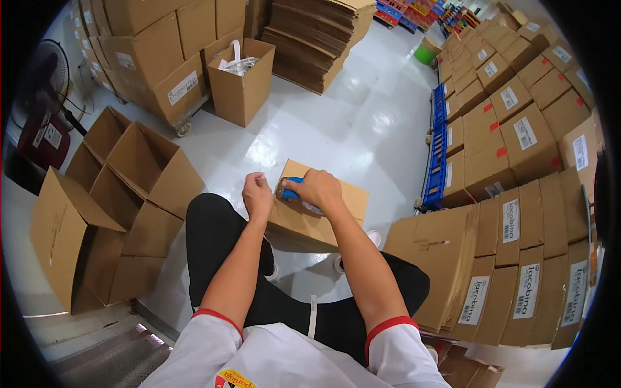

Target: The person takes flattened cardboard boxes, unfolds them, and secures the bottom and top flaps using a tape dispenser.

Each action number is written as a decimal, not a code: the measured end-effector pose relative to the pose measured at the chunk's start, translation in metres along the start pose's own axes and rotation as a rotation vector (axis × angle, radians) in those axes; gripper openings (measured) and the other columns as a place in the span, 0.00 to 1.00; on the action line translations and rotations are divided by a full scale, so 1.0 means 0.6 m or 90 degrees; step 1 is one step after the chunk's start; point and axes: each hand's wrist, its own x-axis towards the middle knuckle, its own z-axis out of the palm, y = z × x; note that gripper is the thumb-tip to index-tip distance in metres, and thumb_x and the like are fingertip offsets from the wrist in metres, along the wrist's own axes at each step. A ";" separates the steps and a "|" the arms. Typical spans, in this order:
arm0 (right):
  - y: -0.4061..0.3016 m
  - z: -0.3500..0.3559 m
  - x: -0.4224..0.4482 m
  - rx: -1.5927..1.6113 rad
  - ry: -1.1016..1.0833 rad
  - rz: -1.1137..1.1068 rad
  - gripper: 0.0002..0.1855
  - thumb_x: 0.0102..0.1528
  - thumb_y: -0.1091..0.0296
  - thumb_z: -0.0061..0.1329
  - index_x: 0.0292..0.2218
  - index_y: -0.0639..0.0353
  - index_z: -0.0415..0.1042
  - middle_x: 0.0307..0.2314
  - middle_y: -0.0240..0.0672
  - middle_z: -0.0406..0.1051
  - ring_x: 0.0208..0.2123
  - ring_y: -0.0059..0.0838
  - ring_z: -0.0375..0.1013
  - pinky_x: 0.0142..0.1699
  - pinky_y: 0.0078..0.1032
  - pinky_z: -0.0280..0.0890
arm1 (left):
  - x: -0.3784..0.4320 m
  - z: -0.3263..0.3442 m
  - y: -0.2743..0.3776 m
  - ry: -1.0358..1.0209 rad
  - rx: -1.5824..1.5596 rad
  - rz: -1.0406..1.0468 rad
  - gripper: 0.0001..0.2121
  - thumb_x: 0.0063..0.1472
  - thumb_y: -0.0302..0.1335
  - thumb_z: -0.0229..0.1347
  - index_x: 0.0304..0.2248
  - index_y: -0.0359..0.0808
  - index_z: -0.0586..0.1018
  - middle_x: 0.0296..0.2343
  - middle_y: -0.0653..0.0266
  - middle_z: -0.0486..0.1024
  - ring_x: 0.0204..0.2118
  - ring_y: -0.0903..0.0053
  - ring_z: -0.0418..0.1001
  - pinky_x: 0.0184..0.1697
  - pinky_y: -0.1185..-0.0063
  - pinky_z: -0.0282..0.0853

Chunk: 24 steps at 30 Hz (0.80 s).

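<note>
A closed cardboard box (pixel 351 199) stands on the floor between my knees. My right hand (pixel 320 189) grips a blue tape dispenser (pixel 291 187), whose front end lies at the box's left edge; part of the tape roll shows below my hand. Just left of the dispenser, my left hand (pixel 258 196) is raised at the box's left edge with its fingers curled and the thumb near the index finger. Whether it pinches a bit of tape cannot be seen.
Open empty cardboard boxes (pixel 140 160) stand at the left, near a fan (pixel 41 72). Behind are a box of scraps (pixel 242 82) and a stack of flattened cardboard (pixel 315 43). Labelled cartons (pixel 529 131) on blue pallets (pixel 435 165) and flat cardboard sheets (pixel 429 262) line the right.
</note>
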 end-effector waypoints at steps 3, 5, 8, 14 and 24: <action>-0.015 -0.001 -0.005 0.001 -0.012 0.001 0.41 0.49 0.26 0.53 0.33 0.65 0.82 0.32 0.51 0.80 0.37 0.47 0.81 0.42 0.37 0.74 | 0.005 -0.001 0.009 -0.069 -0.030 0.089 0.24 0.71 0.44 0.44 0.36 0.29 0.80 0.30 0.44 0.80 0.43 0.56 0.78 0.50 0.65 0.68; -0.032 -0.009 -0.007 0.003 -0.019 -0.006 0.41 0.49 0.26 0.53 0.33 0.65 0.82 0.33 0.51 0.80 0.37 0.47 0.81 0.42 0.37 0.74 | 0.039 -0.009 -0.024 -0.338 -0.084 -0.114 0.35 0.71 0.55 0.38 0.46 0.27 0.80 0.45 0.54 0.78 0.49 0.69 0.74 0.54 0.74 0.66; -0.009 -0.005 0.000 0.009 -0.025 0.008 0.41 0.49 0.26 0.54 0.33 0.65 0.82 0.33 0.51 0.80 0.38 0.47 0.81 0.43 0.37 0.74 | 0.025 0.000 0.011 -0.427 -0.150 -0.280 0.42 0.70 0.61 0.30 0.57 0.25 0.70 0.50 0.52 0.74 0.54 0.69 0.70 0.59 0.73 0.62; 0.013 0.017 0.027 0.074 -0.052 -0.048 0.42 0.48 0.26 0.53 0.38 0.66 0.81 0.36 0.56 0.79 0.40 0.50 0.80 0.46 0.39 0.72 | 0.075 -0.046 0.102 -0.575 -0.112 0.174 0.49 0.62 0.62 0.49 0.68 0.33 0.48 0.66 0.47 0.52 0.69 0.63 0.49 0.69 0.73 0.48; 0.004 -0.019 0.040 0.059 -0.149 -0.057 0.38 0.47 0.35 0.60 0.45 0.62 0.80 0.42 0.51 0.78 0.44 0.49 0.79 0.50 0.40 0.72 | 0.080 -0.094 0.114 -0.581 0.610 0.552 0.62 0.33 0.55 0.73 0.66 0.43 0.55 0.63 0.58 0.62 0.68 0.56 0.53 0.69 0.50 0.42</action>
